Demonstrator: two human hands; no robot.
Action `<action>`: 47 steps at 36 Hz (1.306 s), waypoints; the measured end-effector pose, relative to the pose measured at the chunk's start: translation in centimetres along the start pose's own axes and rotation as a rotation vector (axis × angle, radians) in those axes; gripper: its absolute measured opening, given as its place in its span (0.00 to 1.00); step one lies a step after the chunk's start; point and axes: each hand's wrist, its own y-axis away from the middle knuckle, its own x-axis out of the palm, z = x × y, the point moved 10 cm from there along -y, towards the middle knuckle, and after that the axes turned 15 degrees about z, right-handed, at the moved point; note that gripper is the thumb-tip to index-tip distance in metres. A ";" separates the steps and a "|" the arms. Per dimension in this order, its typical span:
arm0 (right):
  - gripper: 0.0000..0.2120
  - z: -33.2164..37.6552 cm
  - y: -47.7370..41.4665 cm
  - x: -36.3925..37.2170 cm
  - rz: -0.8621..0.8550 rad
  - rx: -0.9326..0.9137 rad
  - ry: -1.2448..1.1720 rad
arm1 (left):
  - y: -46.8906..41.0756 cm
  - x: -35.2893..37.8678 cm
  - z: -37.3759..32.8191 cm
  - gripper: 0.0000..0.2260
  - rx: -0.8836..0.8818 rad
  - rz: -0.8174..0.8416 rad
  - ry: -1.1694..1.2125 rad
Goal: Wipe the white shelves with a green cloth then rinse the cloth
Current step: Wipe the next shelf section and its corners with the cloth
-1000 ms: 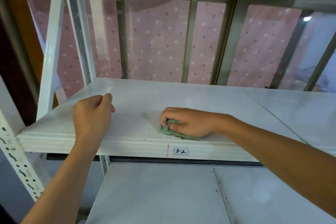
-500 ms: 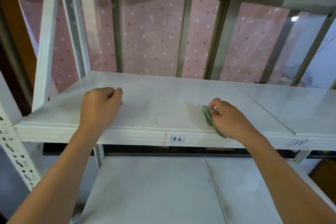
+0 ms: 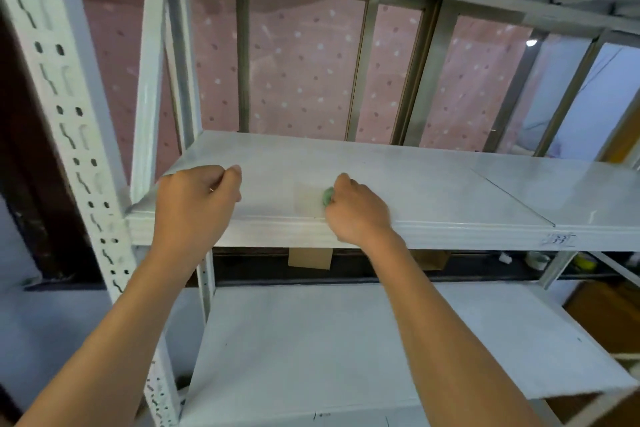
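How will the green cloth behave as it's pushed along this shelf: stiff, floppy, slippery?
Likely floppy: the green cloth is bunched almost wholly inside the right hand. Probably light, since that hand alone holds it. It should slide easily on the smooth white shelf.

I see a white shelf (image 3: 433, 187); on it rest a curled left hand (image 3: 197, 199) and a right hand (image 3: 358, 213) gripping a green cloth (image 3: 327, 196).
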 end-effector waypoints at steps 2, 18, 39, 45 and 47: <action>0.11 4.9 0.0 0.9 -0.017 -0.061 0.006 | 0.6 -1.5 0.3 0.21 -0.011 -0.020 0.014; 0.07 20.0 11.7 1.7 0.003 -0.789 0.134 | 2.2 -8.8 -2.4 0.19 0.064 -0.165 0.022; 0.07 13.8 9.6 4.5 -0.093 -0.775 -0.153 | -0.2 -2.0 0.4 0.26 0.001 -0.009 -0.257; 0.05 13.2 6.8 -2.8 -0.276 -0.693 -0.197 | -0.7 -1.4 1.1 0.21 0.039 0.030 -0.371; 0.07 12.3 4.7 -5.7 -0.390 -0.592 -0.166 | -0.8 -1.3 1.5 0.13 0.032 0.057 -0.428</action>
